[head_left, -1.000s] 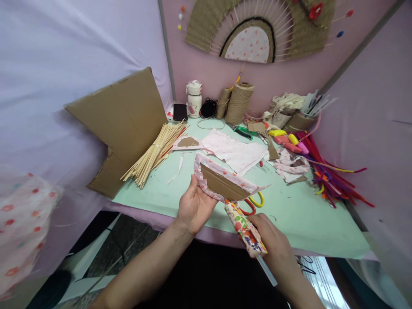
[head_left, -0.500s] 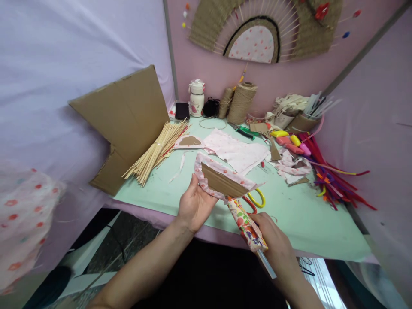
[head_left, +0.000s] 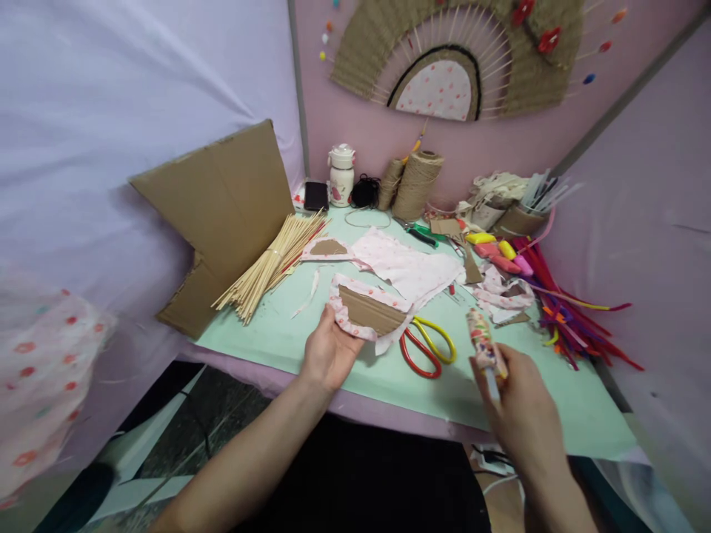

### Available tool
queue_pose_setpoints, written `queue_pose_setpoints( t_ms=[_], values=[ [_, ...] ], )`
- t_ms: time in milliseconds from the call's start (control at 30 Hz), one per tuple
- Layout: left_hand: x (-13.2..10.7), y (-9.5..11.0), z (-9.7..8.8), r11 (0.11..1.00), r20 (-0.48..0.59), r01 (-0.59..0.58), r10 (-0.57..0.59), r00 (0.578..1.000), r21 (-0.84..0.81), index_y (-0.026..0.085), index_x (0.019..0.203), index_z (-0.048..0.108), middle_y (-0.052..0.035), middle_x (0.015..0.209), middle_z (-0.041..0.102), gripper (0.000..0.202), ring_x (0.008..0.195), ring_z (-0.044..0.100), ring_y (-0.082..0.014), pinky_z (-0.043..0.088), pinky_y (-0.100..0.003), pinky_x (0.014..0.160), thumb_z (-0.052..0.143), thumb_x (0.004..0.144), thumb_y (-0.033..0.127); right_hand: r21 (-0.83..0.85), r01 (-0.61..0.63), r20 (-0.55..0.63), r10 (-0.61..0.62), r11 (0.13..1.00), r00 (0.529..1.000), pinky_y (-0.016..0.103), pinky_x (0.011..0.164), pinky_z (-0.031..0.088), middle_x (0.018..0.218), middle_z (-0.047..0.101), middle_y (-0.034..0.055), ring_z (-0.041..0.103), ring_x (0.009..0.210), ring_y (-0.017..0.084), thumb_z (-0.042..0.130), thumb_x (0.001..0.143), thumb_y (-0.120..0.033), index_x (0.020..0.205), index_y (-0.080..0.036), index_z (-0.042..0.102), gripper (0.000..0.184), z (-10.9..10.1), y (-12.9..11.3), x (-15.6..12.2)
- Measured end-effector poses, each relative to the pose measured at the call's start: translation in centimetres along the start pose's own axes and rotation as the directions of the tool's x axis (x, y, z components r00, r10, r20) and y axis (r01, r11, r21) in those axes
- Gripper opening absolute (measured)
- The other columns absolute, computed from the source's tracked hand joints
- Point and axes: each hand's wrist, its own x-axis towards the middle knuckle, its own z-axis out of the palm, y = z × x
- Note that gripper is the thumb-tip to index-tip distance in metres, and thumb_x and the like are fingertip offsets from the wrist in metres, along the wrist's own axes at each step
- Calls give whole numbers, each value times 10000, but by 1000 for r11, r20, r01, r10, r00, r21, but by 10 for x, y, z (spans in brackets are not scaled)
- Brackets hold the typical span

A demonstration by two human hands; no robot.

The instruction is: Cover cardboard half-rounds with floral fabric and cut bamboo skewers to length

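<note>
My left hand (head_left: 329,353) grips the near left corner of a cardboard wedge wrapped in pink flowered fabric (head_left: 366,312), held low over the green table (head_left: 561,392). My right hand (head_left: 519,403) is closed round a glue gun covered in floral fabric (head_left: 482,342), its tip pointing up and away, well to the right of the wedge. Red and yellow handled scissors (head_left: 426,344) lie on the table between my two hands.
A bundle of bamboo sticks (head_left: 271,265) and a cardboard sheet (head_left: 222,207) lie at the left. Loose fabric (head_left: 408,266), twine spools (head_left: 414,185), a white bottle (head_left: 341,175), coloured markers (head_left: 500,252) and pipe cleaners (head_left: 566,311) crowd the back and right. A woven fan decoration (head_left: 444,66) hangs on the wall.
My right hand has pulled the glue gun off the wedge's edge and swung it right and upright, uncovering the scissors. My left hand has lowered the wedge a little.
</note>
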Motion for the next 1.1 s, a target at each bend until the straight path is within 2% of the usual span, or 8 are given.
queue_pose_setpoints(
  t_ms=[133, 300, 400, 500, 600, 700, 933, 1100],
  values=[
    [0, 4, 2, 999, 5, 49, -49, 999, -4, 181, 1262, 543, -101, 1188, 654, 394, 1063, 631, -205, 497, -411, 948, 334, 965, 333, -238, -40, 127, 72, 970, 989, 335, 567, 373, 690, 562, 96, 529, 646, 251, 425, 888, -331, 869, -133, 584, 255, 10, 54, 20],
    [-5, 6, 7, 997, 67, 78, -79, 995, 14, 192, 1288, 529, -97, 1206, 647, 435, 1092, 617, -209, 488, -407, 959, 308, 967, 386, -457, 1, 121, 61, 889, 991, 383, 617, 404, 800, 594, 184, 551, 714, 307, 429, 895, -374, 1127, -17, 563, 446, 21, 81, 15],
    [-8, 6, 12, 996, 109, 81, -83, 991, 25, 181, 1292, 527, -108, 1226, 636, 456, 1134, 592, -234, 478, -432, 969, 332, 956, 418, -423, -40, -23, 33, 905, 999, 436, 654, 423, 992, 592, 239, 560, 833, 359, 495, 867, -484, 1216, -45, 538, 562, 9, 58, 9],
    [-9, 1, 15, 994, 105, 98, -103, 989, 49, 184, 1275, 544, -92, 1236, 633, 405, 1148, 583, -241, 468, -439, 983, 397, 944, 364, -83, 92, -223, -109, 992, 969, 436, 786, 435, 976, 614, 165, 561, 933, 308, 531, 885, -397, 1101, -123, 591, 355, -5, 11, 6],
    [-12, -7, 17, 993, 98, 105, -110, 989, 60, 182, 1256, 555, -87, 1225, 640, 368, 1143, 587, -230, 461, -437, 992, 417, 940, 309, 187, 321, -238, -275, 928, 932, 400, 848, 408, 929, 612, 80, 565, 913, 234, 606, 860, -300, 989, -197, 603, 164, -6, -40, 2],
    [-16, -13, 17, 995, 134, 70, -80, 988, 76, 168, 1238, 559, -93, 1232, 634, 359, 1169, 569, -235, 454, -446, 999, 428, 935, 309, 277, 352, -222, -297, 894, 929, 369, 799, 372, 853, 575, 39, 549, 843, 203, 652, 834, -323, 902, -209, 620, 136, 5, -74, 1],
    [-22, -18, 11, 992, 231, -50, 22, 973, 116, 181, 1173, 578, -87, 1213, 636, 316, 1138, 585, -227, 482, -418, 956, 421, 937, 321, 281, 308, -197, -260, 909, 945, 360, 784, 324, 838, 559, 31, 519, 856, 202, 666, 828, -294, 833, -202, 630, 98, 21, -91, 3],
    [-24, -24, 3, 959, 219, -169, 119, 968, 228, 198, 1039, 595, -48, 1058, 677, 199, 973, 648, -176, 528, -339, 861, 557, 872, 301, 193, 353, -247, -303, 916, 921, 368, 782, 312, 816, 580, 31, 504, 833, 195, 636, 852, -235, 816, -198, 627, 53, 24, -94, 2]
  ],
)
